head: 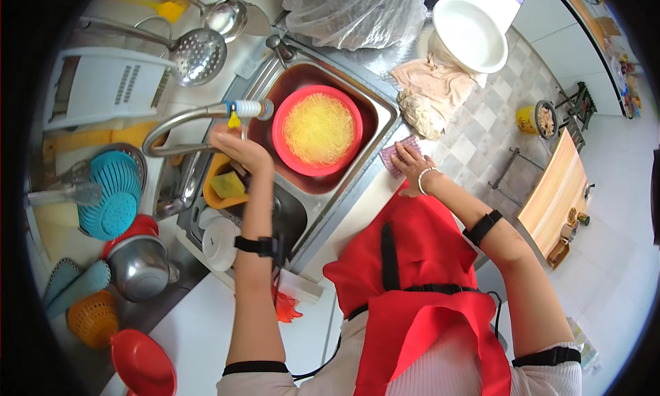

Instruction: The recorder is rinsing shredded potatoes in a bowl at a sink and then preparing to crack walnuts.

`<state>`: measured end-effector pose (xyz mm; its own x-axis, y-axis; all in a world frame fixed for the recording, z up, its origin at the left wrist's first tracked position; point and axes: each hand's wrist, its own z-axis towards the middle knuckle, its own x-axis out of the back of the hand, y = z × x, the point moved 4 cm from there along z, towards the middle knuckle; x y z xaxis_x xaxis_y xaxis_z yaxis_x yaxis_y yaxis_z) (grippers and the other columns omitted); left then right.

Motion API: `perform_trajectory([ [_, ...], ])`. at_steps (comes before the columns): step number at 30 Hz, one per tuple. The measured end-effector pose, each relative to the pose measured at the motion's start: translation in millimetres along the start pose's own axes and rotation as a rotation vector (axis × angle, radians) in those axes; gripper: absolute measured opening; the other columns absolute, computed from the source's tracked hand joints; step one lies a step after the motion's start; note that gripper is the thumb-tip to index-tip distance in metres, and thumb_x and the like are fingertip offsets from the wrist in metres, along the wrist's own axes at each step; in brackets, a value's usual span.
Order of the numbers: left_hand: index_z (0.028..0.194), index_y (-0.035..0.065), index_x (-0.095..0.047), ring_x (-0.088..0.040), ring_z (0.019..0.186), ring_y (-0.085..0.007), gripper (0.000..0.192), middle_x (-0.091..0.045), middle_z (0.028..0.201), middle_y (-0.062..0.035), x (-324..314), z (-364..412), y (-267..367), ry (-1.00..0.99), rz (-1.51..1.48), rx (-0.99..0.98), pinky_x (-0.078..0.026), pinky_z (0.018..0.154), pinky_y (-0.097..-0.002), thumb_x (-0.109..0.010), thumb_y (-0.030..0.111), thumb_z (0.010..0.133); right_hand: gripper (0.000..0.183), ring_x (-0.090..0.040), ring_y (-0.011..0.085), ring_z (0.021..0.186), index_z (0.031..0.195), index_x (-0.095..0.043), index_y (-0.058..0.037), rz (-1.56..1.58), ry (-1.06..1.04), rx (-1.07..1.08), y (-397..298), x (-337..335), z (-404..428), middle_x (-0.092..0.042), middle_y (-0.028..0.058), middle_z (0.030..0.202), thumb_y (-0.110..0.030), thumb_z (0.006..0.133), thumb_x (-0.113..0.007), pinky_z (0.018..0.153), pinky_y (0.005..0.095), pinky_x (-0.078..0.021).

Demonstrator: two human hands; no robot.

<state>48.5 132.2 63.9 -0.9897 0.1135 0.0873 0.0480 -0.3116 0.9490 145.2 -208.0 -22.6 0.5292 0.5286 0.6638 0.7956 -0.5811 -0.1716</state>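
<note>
My left hand point(240, 147) is raised by the curved metal faucet point(180, 115), its fingers blurred and partly behind the spout. I cannot tell whether they grip it. Below the spout's white ribbed filter head stands a red plastic basin point(279, 147) in the sink point(379, 120). Thin yellow shreds point(319, 129), possibly potato, fill the basin, apparently in water. At the counter's front edge my right hand point(416, 166) lies flat over a pinkish-purple cloth point(390, 161), fingers slightly spread.
An orange tub point(212, 190) with a yellow-green sponge point(228, 185) and white bowls point(218, 245) crowd the left basin. Ladles, including a skimmer point(198, 56), a blue colander point(114, 200) and a steel pot point(138, 267) lie left. Rags point(435, 86) and a white basin point(469, 35) sit right.
</note>
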Motion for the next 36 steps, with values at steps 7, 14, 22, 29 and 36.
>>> perform_trajectory([
  [7, 0.107, -0.0020, -0.048, -0.050, 0.094, -0.0183, 0.036, -0.052, 0.102, -0.0100, -15.1, -52.0, -221.2, -0.766, 0.261, 0.645, -0.040, 0.083, -0.0301, -0.057, 0.025, 0.086, 0.094, -0.008, 0.0248, 0.135, 0.139, -0.021, -0.0143, 0.060, 0.046, 0.049, -15.0, 11.0, -0.9, 0.000, 0.0091, 0.148, -0.048, 0.065, -0.068, 0.100, 0.0482, -0.0297],
  [14, 0.131, 0.0145, -0.035, -0.040, 0.116, -0.0360, 0.069, -0.037, 0.128, -0.0204, -57.6, -63.1, -280.4, -0.581, 0.701, 0.699, -0.036, 0.096, -0.0403, -0.065, 0.042, 0.075, 0.091, -0.008, 0.0229, 0.136, 0.139, -0.022, -0.0144, 0.183, 0.000, 0.063, 1.7, 11.3, -2.6, -0.002, 0.0061, 0.148, -0.044, 0.066, -0.069, 0.103, 0.0488, -0.0264],
  [22, 0.129, 0.0057, -0.036, -0.051, 0.108, -0.0282, 0.080, -0.050, 0.120, -0.0191, -55.7, -71.1, -315.8, -0.901, 0.669, 0.751, -0.042, 0.090, -0.0378, -0.077, 0.020, 0.062, 0.091, -0.007, 0.0221, 0.136, 0.140, -0.019, -0.0166, 0.179, -0.018, 0.101, -1.8, 16.9, 4.9, -0.001, 0.0043, 0.148, -0.044, 0.068, -0.068, 0.106, 0.0481, -0.0215],
  [29, 0.116, -0.0013, -0.047, -0.059, 0.089, -0.0192, 0.056, -0.061, 0.101, -0.0123, -47.8, -77.8, -237.2, -0.927, 0.336, 0.969, -0.048, 0.078, -0.0280, -0.072, 0.005, 0.066, 0.091, -0.006, 0.0218, 0.136, 0.141, -0.017, -0.0174, 0.157, -0.043, 0.097, 5.1, 13.8, 4.2, 0.000, 0.0043, 0.148, -0.046, 0.070, -0.066, 0.106, 0.0472, -0.0212],
  [36, 0.121, -0.0028, -0.039, -0.047, 0.111, -0.0290, 0.069, -0.047, 0.120, -0.0212, -32.6, -85.7, -197.8, -0.964, 0.641, 0.308, -0.040, 0.091, -0.0362, -0.076, 0.005, 0.062, 0.090, -0.006, 0.0216, 0.136, 0.141, -0.016, -0.0176, 0.144, -0.086, 0.090, 4.1, 18.6, 3.5, 0.001, 0.0037, 0.148, -0.046, 0.070, -0.065, 0.106, 0.0462, -0.0211],
])
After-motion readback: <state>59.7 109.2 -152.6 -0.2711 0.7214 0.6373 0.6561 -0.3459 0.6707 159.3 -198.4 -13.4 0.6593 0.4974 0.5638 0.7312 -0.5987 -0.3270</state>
